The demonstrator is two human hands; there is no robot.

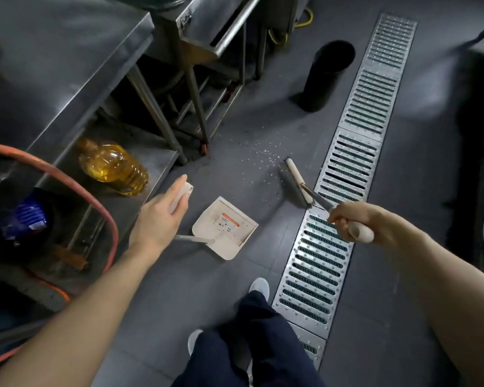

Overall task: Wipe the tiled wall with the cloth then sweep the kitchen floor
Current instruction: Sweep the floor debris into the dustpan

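Observation:
My right hand (349,220) grips the pale handle of a broom, whose head (296,182) rests on the dark grey floor beside the metal drain grate. Small white crumbs (259,160) are scattered on the floor just left of and beyond the broom head. My left hand (162,216) holds the top of a dustpan's long handle. The beige dustpan (227,227) sits on the floor between my hands, its open side facing the broom, with a few specks inside. No cloth or tiled wall is in view.
A steel worktable (67,68) stands at left, with a bottle of yellow oil (112,166) on its lower shelf and an orange hose (90,196) looping in front. A black bin (327,76) stands ahead. The drain grate (347,174) runs along the right. My feet (259,287) are below.

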